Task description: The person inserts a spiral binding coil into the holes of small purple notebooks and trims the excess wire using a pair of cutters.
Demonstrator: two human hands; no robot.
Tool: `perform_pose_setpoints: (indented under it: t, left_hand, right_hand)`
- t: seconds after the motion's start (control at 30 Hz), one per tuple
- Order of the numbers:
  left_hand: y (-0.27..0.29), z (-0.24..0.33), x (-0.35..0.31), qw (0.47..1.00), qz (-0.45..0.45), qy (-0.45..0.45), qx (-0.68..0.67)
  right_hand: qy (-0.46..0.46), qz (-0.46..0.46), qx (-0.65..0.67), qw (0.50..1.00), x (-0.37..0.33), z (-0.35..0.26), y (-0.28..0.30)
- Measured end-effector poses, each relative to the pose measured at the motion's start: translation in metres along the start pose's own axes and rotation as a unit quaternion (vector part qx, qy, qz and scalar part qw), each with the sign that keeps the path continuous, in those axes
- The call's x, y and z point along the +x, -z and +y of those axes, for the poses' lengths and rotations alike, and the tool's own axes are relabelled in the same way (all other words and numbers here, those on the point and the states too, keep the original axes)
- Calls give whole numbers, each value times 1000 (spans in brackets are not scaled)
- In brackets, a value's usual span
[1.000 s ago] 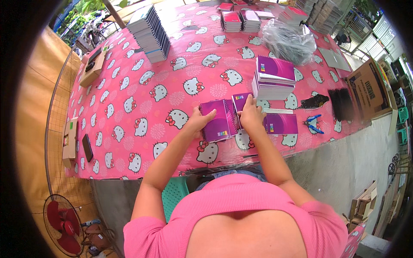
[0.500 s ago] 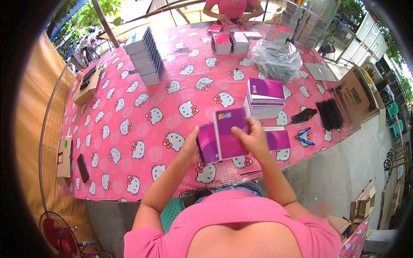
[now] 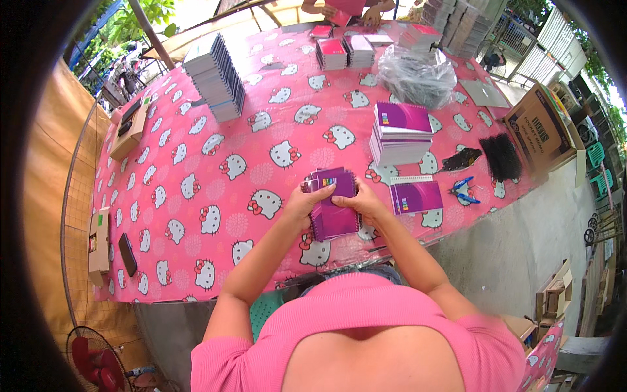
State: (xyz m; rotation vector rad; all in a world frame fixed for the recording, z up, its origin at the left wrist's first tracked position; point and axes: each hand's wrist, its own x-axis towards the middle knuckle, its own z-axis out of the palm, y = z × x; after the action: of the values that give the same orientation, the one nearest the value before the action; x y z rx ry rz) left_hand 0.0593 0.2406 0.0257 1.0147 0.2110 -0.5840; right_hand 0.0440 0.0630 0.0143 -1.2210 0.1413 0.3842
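Close to the table's near edge, a small pile of purple spiral notebooks (image 3: 336,221) is gripped between my two hands. My left hand (image 3: 302,204) closes on its left side, thumb on the top cover. On the opposite side my right hand (image 3: 363,200) clasps the pile, its thumb also over the cover. Just to the right lies a purple booklet (image 3: 418,197) with a row of punched holes along its far edge. Beyond it rises a stack of purple-covered booklets (image 3: 400,140). Blue-handled pliers (image 3: 464,191) rest to the right, near black spiral wires (image 3: 501,157).
A tall notebook stack (image 3: 215,78) stands far left, a clear plastic bag (image 3: 418,77) far right. A cardboard box (image 3: 542,134) sits by the right edge, a phone (image 3: 127,254) at the left. Across the table a person's hand (image 3: 332,12) holds a red notebook.
The notebook that my right hand held tilted over the others now lies against them, and both hands grip the pile. The person opposite has lifted a red notebook.
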Motion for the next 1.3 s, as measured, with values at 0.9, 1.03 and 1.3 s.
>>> perform_pose_setpoints:
  t: [0.9,1.03,1.3]
  left_hand:
    - [24,-55,-25,912,46,-325,247]
    - [15,-9,-44,813,-13,-411,412]
    - [-80,21,-57,536,-9,-149,831]
  right_hand:
    - [309,-22,-172,935,-10,70,-4]
    - [307,-40,-174,935,-9,76,-4]
    - [325,-19,-271,906,-9,63,-7]
